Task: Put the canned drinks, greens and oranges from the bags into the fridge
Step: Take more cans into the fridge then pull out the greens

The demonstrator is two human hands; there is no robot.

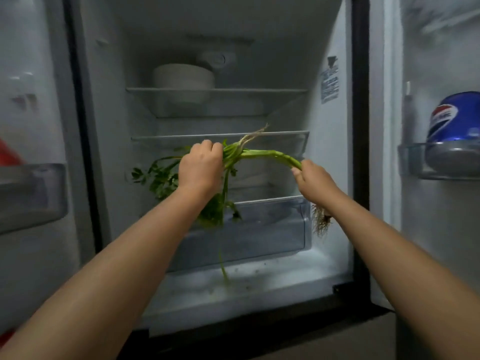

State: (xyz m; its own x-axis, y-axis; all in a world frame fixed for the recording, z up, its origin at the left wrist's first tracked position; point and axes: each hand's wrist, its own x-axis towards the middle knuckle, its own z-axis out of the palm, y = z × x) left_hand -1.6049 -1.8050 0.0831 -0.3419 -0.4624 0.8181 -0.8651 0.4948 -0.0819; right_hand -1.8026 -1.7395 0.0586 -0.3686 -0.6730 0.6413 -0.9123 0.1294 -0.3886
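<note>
The fridge (327, 178) stands open in front of me. A bunch of leafy greens (161, 178) with pale roots is held inside it, just below the middle glass shelf (285, 133). My left hand (201, 166) is closed around the bunch near the stems, leaves hanging left and down. My right hand (315, 181) grips a separate green stalk (270, 154) that arches between the hands, its roots dangling below my wrist. A blue drink can (454, 118) sits in the right door rack (413, 162).
A white bowl (183, 76) rests on the top shelf (259, 90). A clear crisper drawer (275, 224) sits under the greens. The left door has a bin (33, 196) holding something red (9, 154). One thin stem hangs down to the fridge floor (259, 279).
</note>
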